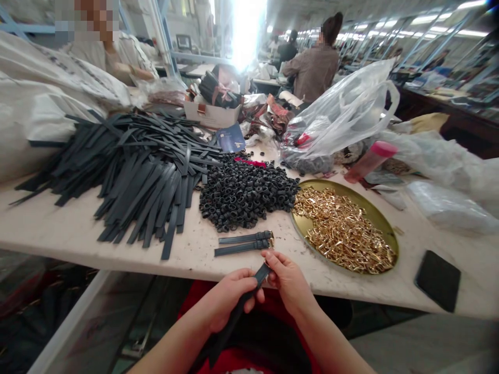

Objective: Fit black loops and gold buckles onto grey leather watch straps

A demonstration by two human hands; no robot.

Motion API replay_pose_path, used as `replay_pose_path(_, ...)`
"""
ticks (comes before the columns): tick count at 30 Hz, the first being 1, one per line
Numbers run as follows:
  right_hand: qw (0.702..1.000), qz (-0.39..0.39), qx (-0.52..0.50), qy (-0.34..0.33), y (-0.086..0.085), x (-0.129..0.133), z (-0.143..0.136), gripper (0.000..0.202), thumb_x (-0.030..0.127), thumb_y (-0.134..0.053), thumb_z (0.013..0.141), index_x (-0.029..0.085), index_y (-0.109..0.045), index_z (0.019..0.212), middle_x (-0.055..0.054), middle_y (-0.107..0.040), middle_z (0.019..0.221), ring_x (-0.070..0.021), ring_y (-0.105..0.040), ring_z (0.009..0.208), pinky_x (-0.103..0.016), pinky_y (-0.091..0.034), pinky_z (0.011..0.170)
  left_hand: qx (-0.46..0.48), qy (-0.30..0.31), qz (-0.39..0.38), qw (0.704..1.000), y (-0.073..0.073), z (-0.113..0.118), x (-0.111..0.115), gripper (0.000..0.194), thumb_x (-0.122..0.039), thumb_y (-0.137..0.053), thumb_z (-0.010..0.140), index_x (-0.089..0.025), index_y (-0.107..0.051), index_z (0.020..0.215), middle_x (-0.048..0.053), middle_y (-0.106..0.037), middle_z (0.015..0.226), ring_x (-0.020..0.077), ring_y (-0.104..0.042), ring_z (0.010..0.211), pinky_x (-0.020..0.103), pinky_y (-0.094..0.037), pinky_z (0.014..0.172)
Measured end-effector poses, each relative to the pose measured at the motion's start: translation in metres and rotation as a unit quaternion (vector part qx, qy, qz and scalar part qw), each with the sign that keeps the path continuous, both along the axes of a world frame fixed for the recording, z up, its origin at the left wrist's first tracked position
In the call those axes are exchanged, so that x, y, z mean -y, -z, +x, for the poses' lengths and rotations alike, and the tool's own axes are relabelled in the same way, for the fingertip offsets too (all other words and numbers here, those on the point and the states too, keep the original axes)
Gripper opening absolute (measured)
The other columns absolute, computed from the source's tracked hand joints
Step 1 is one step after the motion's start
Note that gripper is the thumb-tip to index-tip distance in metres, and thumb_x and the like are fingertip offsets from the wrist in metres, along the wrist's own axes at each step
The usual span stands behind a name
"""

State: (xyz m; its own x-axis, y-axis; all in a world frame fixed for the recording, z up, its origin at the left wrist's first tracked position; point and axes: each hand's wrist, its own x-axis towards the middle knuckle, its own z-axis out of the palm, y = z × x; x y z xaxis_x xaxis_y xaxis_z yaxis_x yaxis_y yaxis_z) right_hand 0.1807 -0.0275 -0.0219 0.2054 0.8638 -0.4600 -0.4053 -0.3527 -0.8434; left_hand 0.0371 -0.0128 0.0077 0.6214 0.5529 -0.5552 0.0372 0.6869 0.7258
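A dark leather strap (262, 274) is held between my two hands at the table's front edge, its long tail hanging down toward my lap. My left hand (238, 295) is closed around the strap, thumb on top. At its upper end, my right hand (284, 271) pinches the strap where a bit of gold metal, seemingly a buckle, shows; the fingers hide most of it. Just beyond lie two short straps (242, 247) with gold buckles, side by side. Behind these is a heap of small black loops (247, 195). A round gold tray (394, 240) holds many gold buckles (346, 234).
A large pile of dark straps (152, 171) spreads over the left of the table (50, 223). A black phone (438, 280) lies at the right edge. Behind are a pink-capped jar (370, 162), plastic bags (343, 114) and a box (212, 114). Other people (315, 65) sit farther off.
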Motion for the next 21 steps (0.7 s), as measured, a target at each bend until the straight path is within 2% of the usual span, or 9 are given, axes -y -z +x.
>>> replay_pose_path(3,0.999,0.010,0.043,0.001,0.001,0.006,-0.004,0.033,0.046,-0.066,0.063,0.015,-0.061,0.074,0.008,-0.043,0.048,-0.0036,-0.030,0.038,-0.019,-0.019,0.037,0.003,-0.011,0.009,1.000,0.002,0.003,0.004,0.013,-0.027,-0.049,0.070,-0.014,-0.050,0.073,-0.002,-0.055,0.061,0.0040,-0.035,0.041,0.019,-0.020,0.042)
replay_pose_path(8,0.999,-0.012,0.017,-0.039,0.001,0.018,-0.019,0.038,0.052,-0.058,0.069,0.016,-0.056,0.077,0.008,-0.043,0.037,-0.0072,-0.036,0.032,-0.019,-0.023,0.035,-0.049,-0.012,0.082,0.995,0.006,0.012,0.010,0.019,-0.034,-0.047,0.071,-0.015,-0.047,0.071,-0.003,-0.052,0.057,0.0045,-0.036,0.039,0.019,-0.022,0.041)
replay_pose_path(12,0.988,0.046,0.140,-0.038,-0.006,0.021,-0.019,0.038,0.053,-0.053,0.073,0.015,-0.058,0.076,0.005,-0.047,0.042,-0.0089,-0.041,0.038,-0.021,-0.030,0.039,-0.067,-0.025,0.143,0.987,0.007,0.016,0.010,0.034,-0.051,-0.046,0.073,-0.017,-0.042,0.071,-0.004,-0.051,0.055,0.0042,-0.034,0.036,0.019,-0.021,0.039)
replay_pose_path(15,0.968,0.090,0.232,-0.039,-0.008,0.020,-0.012,0.039,0.053,-0.051,0.075,0.015,-0.063,0.077,-0.001,-0.057,0.058,-0.0133,-0.051,0.056,-0.024,-0.039,0.053,-0.072,-0.025,0.147,0.986,0.008,0.015,0.008,0.039,-0.056,-0.045,0.071,-0.018,-0.040,0.071,-0.005,-0.051,0.054,0.0036,-0.031,0.033,0.019,-0.018,0.036)
replay_pose_path(17,0.967,0.093,0.233,-0.044,-0.006,0.019,-0.006,0.038,0.052,-0.052,0.075,0.016,-0.064,0.077,-0.003,-0.059,0.065,-0.0150,-0.052,0.062,-0.025,-0.040,0.058,-0.076,-0.017,0.138,0.987,0.010,0.014,0.006,0.039,-0.056,-0.047,0.069,-0.018,-0.041,0.070,-0.004,-0.052,0.053,0.0035,-0.032,0.033,0.018,-0.019,0.036)
replay_pose_path(21,0.983,0.063,0.162,-0.052,0.003,0.017,-0.002,0.036,0.050,-0.051,0.076,0.016,-0.061,0.079,-0.001,-0.055,0.063,-0.0129,-0.048,0.057,-0.025,-0.039,0.054,-0.091,-0.024,0.130,0.987,0.012,0.016,0.004,0.034,-0.051,-0.048,0.070,-0.017,-0.042,0.068,-0.004,-0.053,0.052,0.0038,-0.034,0.033,0.018,-0.021,0.036)
